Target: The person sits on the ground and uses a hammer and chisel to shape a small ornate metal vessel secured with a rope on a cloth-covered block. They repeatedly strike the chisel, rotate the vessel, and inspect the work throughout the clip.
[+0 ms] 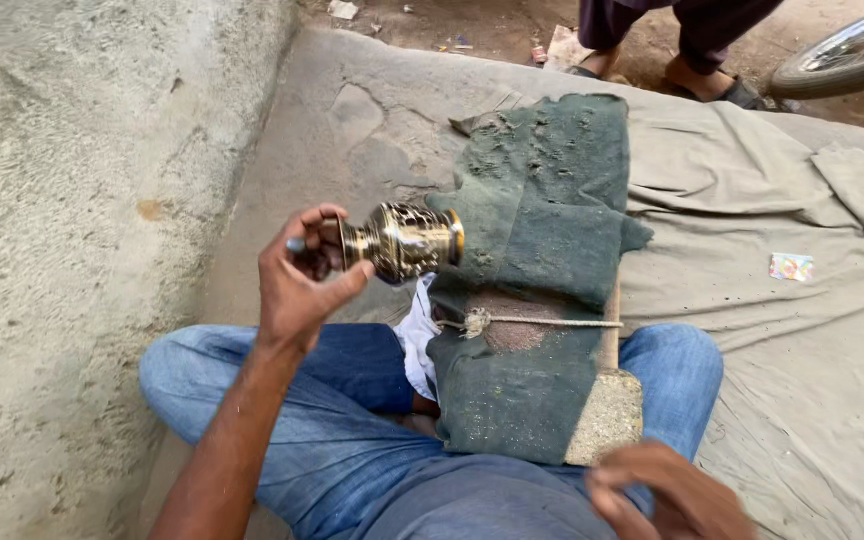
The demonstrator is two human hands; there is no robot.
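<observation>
A small brass vase is held up sideways, with its base gripped in the left hand and its gold-rimmed mouth pointed to the right. The rounded body is covered in dark engraved patterns, with a narrow neck near the base end. It's kept in the air, just above the jeans-covered knee.
</observation>
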